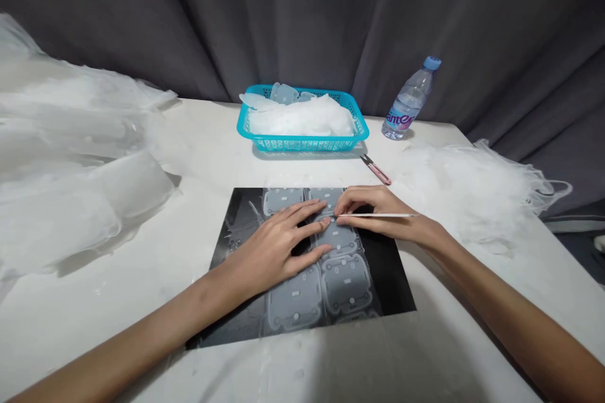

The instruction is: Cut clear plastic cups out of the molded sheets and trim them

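Note:
A translucent plastic sheet (296, 295) with rounded, lid-like shapes marked in it lies over a black mat (394, 277). My left hand (283, 239) rests flat on the sheet, its fingers spread and pointing right. Just right of those fingertips, my right hand (373, 204) is closed around a thin white stick-like tool (378, 215). The tool lies nearly level, with its left end at the sheet between the two hands. My right fingers hide part of its tip, so its exact kind cannot be made out.
Behind the mat stands a blue plastic basket (302, 143) filled with white translucent pieces. Pink-handled thread snips (377, 170) lie to its right, near a water bottle (406, 104). Translucent sheets (70, 164) are heaped at left; stringy white scraps (467, 189) are piled at right.

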Demonstrator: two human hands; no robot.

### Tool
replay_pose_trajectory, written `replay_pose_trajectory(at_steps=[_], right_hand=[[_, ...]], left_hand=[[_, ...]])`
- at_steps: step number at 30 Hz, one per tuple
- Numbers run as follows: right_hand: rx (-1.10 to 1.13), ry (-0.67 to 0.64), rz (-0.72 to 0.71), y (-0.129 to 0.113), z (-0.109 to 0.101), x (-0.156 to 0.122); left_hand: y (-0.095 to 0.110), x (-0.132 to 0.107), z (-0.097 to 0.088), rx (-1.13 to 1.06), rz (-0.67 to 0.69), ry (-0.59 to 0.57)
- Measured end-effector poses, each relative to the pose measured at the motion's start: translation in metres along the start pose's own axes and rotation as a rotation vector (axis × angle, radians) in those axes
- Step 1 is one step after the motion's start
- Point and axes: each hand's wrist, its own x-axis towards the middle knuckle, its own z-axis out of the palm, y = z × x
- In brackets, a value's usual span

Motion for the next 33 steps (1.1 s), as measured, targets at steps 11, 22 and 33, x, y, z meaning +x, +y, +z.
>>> replay_pose_trajectory(at_steps=[11,22,33], right_hand=[[-0.141,-0.012,-0.047,-0.002,0.001,0.004],[-0.313,-0.040,-0.123,-0.004,0.004,0.002],[-0.349,-0.067,-0.104,-0.006,-0.005,-0.002]], left_hand=[[0.001,0.001,-0.003,-0.022,-0.028,-0.022],[0.002,0.001,-0.003,-0.012,-0.027,-0.021],[0.001,0.002,-0.004,-0.015,-0.021,-0.041]])
